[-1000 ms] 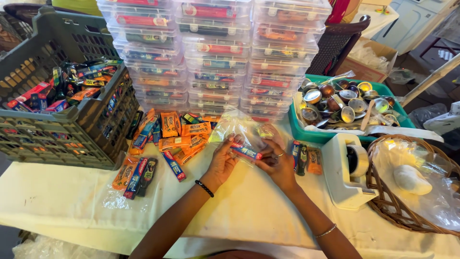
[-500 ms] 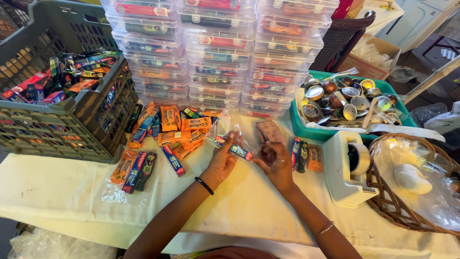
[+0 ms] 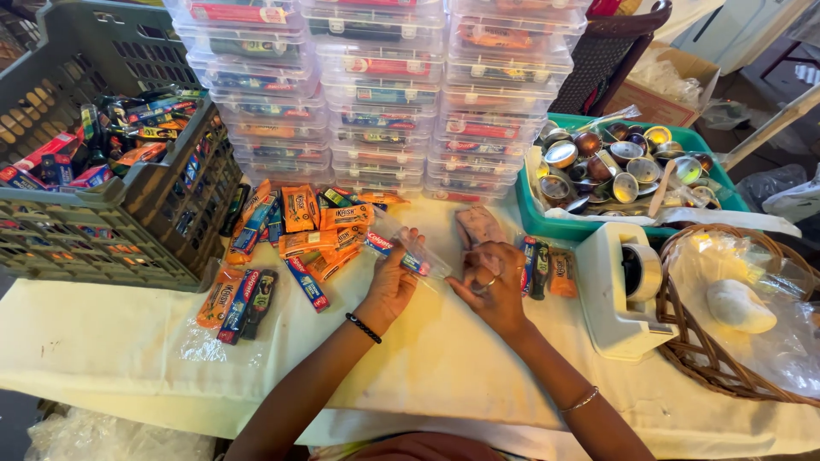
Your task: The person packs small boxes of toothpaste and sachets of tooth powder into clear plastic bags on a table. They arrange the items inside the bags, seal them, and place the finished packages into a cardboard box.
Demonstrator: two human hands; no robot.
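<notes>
I see my left hand (image 3: 389, 286) pinching a clear bag (image 3: 408, 248) near the middle of the table (image 3: 128, 341), thumb and fingers closed on its lower edge. Inside the bag lies a small red-and-blue tube (image 3: 395, 253), tilted, its near end by my fingertips. My right hand (image 3: 491, 286) sits just right of the bag, fingers curled, a ring on one of them; its fingertips touch the bag's right edge, though I cannot tell whether they grip it. Just beyond that hand a brownish packet (image 3: 478, 226) lies flat on the cloth.

Left of my hands is a loose heap of orange sachets (image 3: 320, 226) and more small tubes. Further left stands a grey crate (image 3: 128, 213) filled with mixed packets. At the far edge, stacks of clear boxes (image 3: 384, 94) rise in three columns. On the right a green tray (image 3: 538, 226) holds small round tins, a white tape dispenser (image 3: 619, 290) stands near it, and a wicker basket (image 3: 692, 358) with plastic wrap sits at the far right.
</notes>
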